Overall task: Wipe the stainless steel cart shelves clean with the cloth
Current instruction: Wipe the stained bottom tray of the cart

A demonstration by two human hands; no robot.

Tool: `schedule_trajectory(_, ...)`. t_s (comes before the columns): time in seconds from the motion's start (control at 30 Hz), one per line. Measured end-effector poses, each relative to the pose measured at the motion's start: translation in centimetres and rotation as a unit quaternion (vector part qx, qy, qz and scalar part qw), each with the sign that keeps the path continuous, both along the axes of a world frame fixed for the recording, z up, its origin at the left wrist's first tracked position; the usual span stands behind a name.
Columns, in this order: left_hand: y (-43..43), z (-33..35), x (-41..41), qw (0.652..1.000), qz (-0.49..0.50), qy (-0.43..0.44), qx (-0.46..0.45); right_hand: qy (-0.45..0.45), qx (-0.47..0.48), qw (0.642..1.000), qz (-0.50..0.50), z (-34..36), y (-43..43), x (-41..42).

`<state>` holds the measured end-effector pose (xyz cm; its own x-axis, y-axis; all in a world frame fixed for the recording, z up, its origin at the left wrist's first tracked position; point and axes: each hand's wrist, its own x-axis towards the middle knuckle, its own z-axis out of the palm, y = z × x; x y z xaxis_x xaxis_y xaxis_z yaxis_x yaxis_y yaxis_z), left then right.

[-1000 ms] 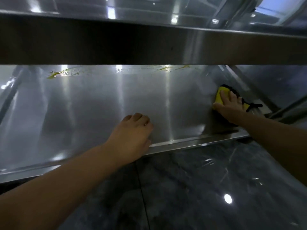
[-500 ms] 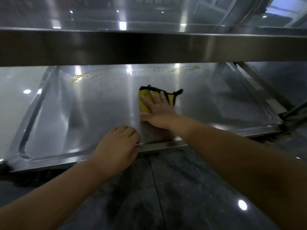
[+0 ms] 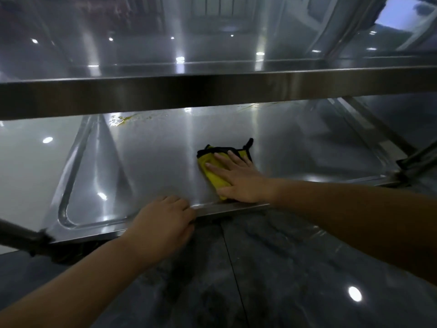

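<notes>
1. Cloth [image 3: 214, 181], yellow fabric w/ black edging & a black loop at its far corner, lies folded on the flat, shiny stainless steel lower shelf [image 3: 146, 166], approx. mid-width and nearer the front lip than the back.
2. Right hand [image 3: 238, 181] lies palm-down on the cloth. Its fingers [image 3: 222, 160] are straight, slightly spread, and press flat on the fabric. Thumb is out to the side along the near edge of the cloth, just behind the shelf lip.
3. Left hand [image 3: 163, 223] is at the front lip of the lower shelf, left of the right hand and apart from it. Its fingers [image 3: 179, 203] are curled together over the lip, tips on the steel. Thumb is below the rim; can't tell its grip.
4. Yellow smears & droplets [image 3: 123, 120] sit along the back of the lower shelf, well apart from the cloth; more yellow streaks at the back right.
5. Broad stainless steel upper shelf [image 3: 212, 91] crosses the view above both hands, its front edge hiding the rearmost strip of the lower shelf.
6. Dark metal cart post [image 3: 23, 235] stands at the near left corner; a second is at far right.
7. Dark glossy marble-look floor [image 3: 283, 268] is below the forearms, w/ ceiling lights reflected in it.
</notes>
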<state>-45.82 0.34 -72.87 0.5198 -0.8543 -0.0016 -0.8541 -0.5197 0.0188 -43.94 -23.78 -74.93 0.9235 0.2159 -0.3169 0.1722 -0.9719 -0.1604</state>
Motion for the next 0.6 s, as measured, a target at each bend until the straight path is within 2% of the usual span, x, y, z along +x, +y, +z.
schedule_trajectory(0.1, -1.9, 0.9, 0.6, 0.998, -0.053, 0.002, 0.017, 0.03, -0.055, 0.992, -0.113, 0.4, -6.2, -3.0)
schedule_trajectory(0.2, -4.5, 2.0, 0.8, 0.995, -0.095, 0.008, 0.025, 0.05, -0.05, 0.967, -0.243, 2.1, -10.7, -6.3)
schedule_trajectory(0.27, -6.5, 2.8, 0.5, 0.993, -0.117, 0.019, 0.023, 0.051, -0.056, 0.957, -0.279, 3.5, -13.1, -7.8)
schedule_trajectory(0.4, -11.5, 5.0, -0.8, 0.985, -0.17, 0.027, 0.01, 0.021, -0.123, 0.943, -0.309, 5.1, -17.1, -11.0)
schedule_trajectory(0.6, -19.0, 8.6, -2.8, 0.966, -0.255, 0.047, 0.004, 0.01, -0.195, 0.951, -0.239, 7.9, -18.3, -15.7)
